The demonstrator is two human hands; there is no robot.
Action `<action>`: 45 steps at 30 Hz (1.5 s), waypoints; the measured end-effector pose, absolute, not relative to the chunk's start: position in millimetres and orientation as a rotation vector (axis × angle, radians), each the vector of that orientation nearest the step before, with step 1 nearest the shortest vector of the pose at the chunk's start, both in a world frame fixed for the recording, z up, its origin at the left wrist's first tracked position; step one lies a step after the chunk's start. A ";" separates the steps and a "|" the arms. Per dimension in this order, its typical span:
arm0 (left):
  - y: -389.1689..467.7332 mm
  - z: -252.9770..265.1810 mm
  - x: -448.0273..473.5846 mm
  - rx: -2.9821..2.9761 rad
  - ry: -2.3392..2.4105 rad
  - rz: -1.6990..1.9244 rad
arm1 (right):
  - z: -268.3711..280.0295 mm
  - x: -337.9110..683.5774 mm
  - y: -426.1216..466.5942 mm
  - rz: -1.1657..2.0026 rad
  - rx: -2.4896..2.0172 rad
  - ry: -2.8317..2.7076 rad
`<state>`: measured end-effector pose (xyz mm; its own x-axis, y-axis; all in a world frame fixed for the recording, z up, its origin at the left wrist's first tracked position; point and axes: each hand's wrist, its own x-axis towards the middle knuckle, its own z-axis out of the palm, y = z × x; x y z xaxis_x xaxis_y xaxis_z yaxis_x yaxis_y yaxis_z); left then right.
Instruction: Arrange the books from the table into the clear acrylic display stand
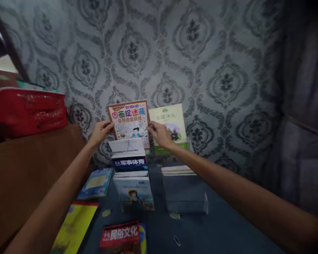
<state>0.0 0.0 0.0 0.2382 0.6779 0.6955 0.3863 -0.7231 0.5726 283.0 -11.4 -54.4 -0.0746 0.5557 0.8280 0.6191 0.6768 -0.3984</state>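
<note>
An orange-bordered picture book (132,123) with colourful Chinese title characters stands upright at the back of a row of books. My left hand (101,133) pinches its left edge, and my right hand (160,134) pinches the right edge. Just in front of it are a white booklet (127,146) and a dark blue book (129,163). A light blue book (134,194) fronts the same row. Behind my right wrist, a cream and green book (172,116) leans upright near the wall, partly covered by the hand.
A clear holder (187,195) with several books stands right of the row. A blue book (96,183), a yellow book (74,225) and a red book (120,238) lie on the dark table (217,229). At left, a red basket (29,111) tops a brown box (37,158). Patterned wall behind.
</note>
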 end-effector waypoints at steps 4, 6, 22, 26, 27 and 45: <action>-1.0 -2.3 0.8 2.223 1.002 1.471 | -52.6 286.1 -9.1 -0.036 -0.966 -1.781; -0.5 -4.2 0.7 2.210 0.992 1.468 | -51.8 287.4 -9.8 -0.027 -0.965 -1.801; 8.1 -17.2 -5.2 1.942 0.887 1.348 | -22.2 283.4 6.9 0.365 -1.040 -1.954; 9.8 -19.5 3.8 1.941 0.838 1.359 | -27.2 294.4 7.0 0.306 -1.001 -1.945; 9.8 -19.8 5.9 1.946 0.832 1.357 | -28.9 296.6 6.0 0.305 -1.000 -1.946; 9.1 -25.2 -3.0 2.269 0.939 1.168 | -45.7 287.6 -36.1 -0.053 -1.298 -1.888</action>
